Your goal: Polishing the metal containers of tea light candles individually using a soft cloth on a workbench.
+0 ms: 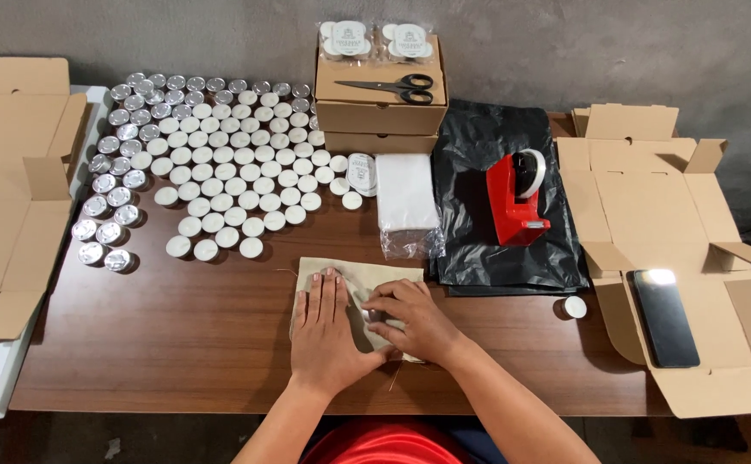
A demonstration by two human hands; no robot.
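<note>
**Both hands pin a small cloth pouch at the near edge of a packing surface**

A person's left hand (328,331) lies flat, fingers together and extended, on a beige cloth pouch (349,283) near the front edge of the brown wooden surface (177,335). The flat palm appears to keep the fabric from sliding. The right hand (410,320) rests beside it with fingers curled down onto the same cloth, pressing at something small beneath them; what it is cannot be told. Neither hand has lifted anything.

The rest seems laid out within arm's reach. White tealight candles (229,172) stand in close rows toward the far left corner, with empty metal cups (113,193) ranged along their left flank. Two closed cardboard boxes (381,107) are stacked at the far edge, black-handled scissors (392,86) lying on top. A clear-wrapped stack of white sheets (407,193) sits just beyond the pouch, touching a black plastic bag (487,249) that carries a red tape dispenser (517,199). One lone tealight (575,307) stands near the bag's near corner. An unfolded box (659,223) at the right edge holds a dark phone (663,316); more flattened cardboard (6,198) lies at the left.
</note>
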